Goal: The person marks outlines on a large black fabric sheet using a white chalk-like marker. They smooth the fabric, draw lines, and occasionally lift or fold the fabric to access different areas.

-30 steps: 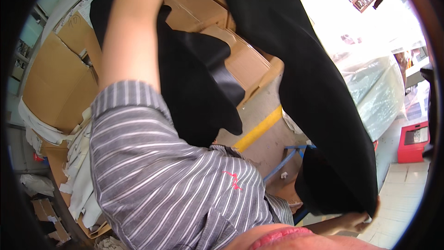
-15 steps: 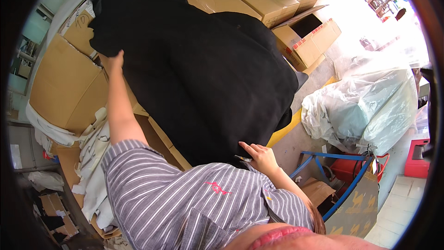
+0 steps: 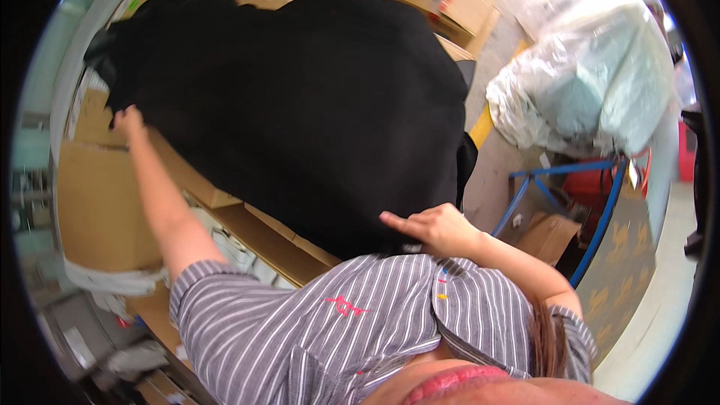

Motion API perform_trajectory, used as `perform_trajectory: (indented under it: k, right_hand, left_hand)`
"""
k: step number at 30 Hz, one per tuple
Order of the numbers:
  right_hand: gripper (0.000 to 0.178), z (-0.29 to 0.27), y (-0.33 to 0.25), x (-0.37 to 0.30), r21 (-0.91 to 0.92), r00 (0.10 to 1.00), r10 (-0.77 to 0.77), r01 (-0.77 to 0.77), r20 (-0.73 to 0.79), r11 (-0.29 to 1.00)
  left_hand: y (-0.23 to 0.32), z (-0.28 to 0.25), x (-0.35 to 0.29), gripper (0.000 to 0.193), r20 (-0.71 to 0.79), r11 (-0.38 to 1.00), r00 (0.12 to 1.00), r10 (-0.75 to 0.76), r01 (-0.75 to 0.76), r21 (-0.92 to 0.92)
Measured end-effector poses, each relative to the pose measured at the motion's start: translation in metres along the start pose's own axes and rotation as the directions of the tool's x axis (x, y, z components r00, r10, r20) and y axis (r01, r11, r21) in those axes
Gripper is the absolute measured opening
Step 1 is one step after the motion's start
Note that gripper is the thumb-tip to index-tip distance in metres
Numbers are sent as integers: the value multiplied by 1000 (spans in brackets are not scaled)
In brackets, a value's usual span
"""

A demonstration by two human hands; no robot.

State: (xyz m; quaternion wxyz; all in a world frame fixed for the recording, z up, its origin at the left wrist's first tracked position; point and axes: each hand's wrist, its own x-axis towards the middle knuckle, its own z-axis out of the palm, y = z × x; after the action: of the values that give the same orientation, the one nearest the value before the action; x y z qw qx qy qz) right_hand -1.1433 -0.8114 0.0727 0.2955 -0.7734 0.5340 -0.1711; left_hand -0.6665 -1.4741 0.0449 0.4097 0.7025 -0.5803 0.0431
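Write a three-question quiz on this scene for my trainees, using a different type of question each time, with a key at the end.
1. True or false: the left hand and the right hand are both at the edge of the black sheet.

2. Multiple choice: what colour is the metal frame to the right of the sheet?
A) Green
B) Blue
C) White

3. Fill in the blank: the wrapped bundle at the right is covered in see-through ____.

Key: 1. True; 2. B; 3. plastic
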Motion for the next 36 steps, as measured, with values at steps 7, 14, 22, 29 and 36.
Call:
perform_trajectory:
  k: [7, 14, 22, 29, 36]
  right_hand:
    - [87, 89, -1, 46, 155, 971, -49, 12, 233, 988]
    - [36, 87, 14, -58, 636, 806, 547, -302, -228, 711]
    - [42, 158, -86, -313, 829, -17, 829, -18, -559, 559]
    - [33, 298, -292, -414, 649, -703, 682, 426, -201, 631]
    - [24, 397, -395, -445, 612, -955, 213, 295, 205, 734]
  left_hand:
    - [33, -45, 69, 69, -332, 967, 942, 52, 36, 253]
    - [306, -49, -343, 46, 7, 583, 645, 764, -686, -434]
    - [488, -158, -650, 36, 156, 114, 120, 980, 299, -947]
    - [502, -407, -942, 31, -175, 207, -598, 782, 515, -832]
    - [418, -540, -1136, 55, -191, 205, -827, 529, 343, -917]
